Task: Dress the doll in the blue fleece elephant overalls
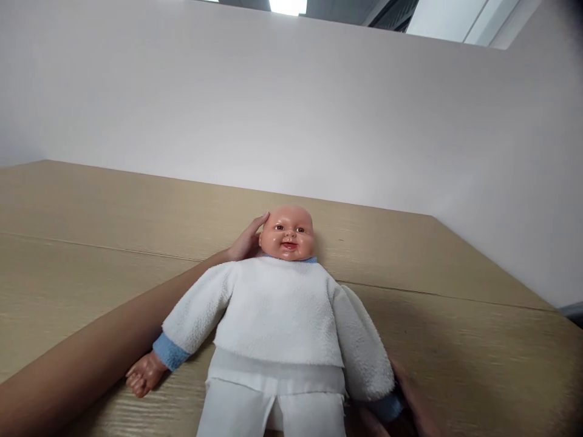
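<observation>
A baby doll in a white fleece top with blue collar and cuffs and white trousers lies face up, its head toward the wall. My left hand cups the side and back of the doll's head, with the thumb along the side and the other fingers hidden behind it. At the lower right, my right hand is around the cuff end of the doll's sleeve on that side. Most of that hand is hidden by the sleeve or lies beyond the bottom edge. The doll's other arm rests spread out over my left forearm.
Beneath the doll is a light wood-grain table with a seam running across it. A plain pale wall rises behind the table and along its right side. Above the wall a ceiling light shows.
</observation>
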The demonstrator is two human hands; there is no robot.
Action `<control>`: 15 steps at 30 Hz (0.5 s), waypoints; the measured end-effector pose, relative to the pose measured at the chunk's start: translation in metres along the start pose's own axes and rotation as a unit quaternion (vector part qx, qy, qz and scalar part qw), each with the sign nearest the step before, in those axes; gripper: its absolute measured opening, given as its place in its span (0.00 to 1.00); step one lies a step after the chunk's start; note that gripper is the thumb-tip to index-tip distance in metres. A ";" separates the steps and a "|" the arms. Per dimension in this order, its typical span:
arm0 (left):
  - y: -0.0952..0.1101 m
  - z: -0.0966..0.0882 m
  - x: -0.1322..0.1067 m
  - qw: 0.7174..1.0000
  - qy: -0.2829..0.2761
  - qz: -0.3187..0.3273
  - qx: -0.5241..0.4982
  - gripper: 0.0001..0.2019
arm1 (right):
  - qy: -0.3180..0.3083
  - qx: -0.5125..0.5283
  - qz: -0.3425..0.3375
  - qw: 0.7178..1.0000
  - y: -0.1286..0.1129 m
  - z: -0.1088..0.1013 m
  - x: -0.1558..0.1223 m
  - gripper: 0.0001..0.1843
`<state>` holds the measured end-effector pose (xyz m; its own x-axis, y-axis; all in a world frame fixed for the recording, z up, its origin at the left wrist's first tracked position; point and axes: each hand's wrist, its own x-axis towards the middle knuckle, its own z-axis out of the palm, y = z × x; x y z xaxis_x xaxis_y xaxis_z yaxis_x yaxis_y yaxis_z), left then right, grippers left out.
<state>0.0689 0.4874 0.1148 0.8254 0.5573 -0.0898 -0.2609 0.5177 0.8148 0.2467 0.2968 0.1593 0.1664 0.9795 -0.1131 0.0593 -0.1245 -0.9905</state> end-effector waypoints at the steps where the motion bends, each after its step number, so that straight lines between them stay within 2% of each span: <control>1: 0.000 0.001 0.000 1.000 0.012 0.004 -0.002 0.41 | -0.020 0.035 -0.009 0.999 -0.008 0.020 0.027 0.33; 4: -0.001 0.005 -0.002 0.999 0.039 0.019 -0.007 0.39 | -0.071 0.108 -0.009 0.992 -0.020 0.063 0.087 0.38; 7: -0.001 0.007 -0.002 0.998 0.048 0.030 -0.007 0.37 | -0.072 0.152 -0.005 0.986 -0.015 0.078 0.107 0.37; 12: -0.003 0.008 0.002 0.997 0.050 0.059 -0.006 0.35 | -0.033 0.187 -0.036 0.981 -0.019 0.081 0.092 0.32; 15: -0.005 0.008 0.003 0.996 0.051 0.074 -0.004 0.33 | -0.069 0.151 -0.030 0.986 -0.029 0.055 0.057 0.32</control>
<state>0.0770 0.4814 0.1154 0.7218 0.6915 -0.0271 -0.3812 0.4299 0.8184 0.2001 0.3648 0.1776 0.0351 0.9984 -0.0433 -0.2341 -0.0339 -0.9716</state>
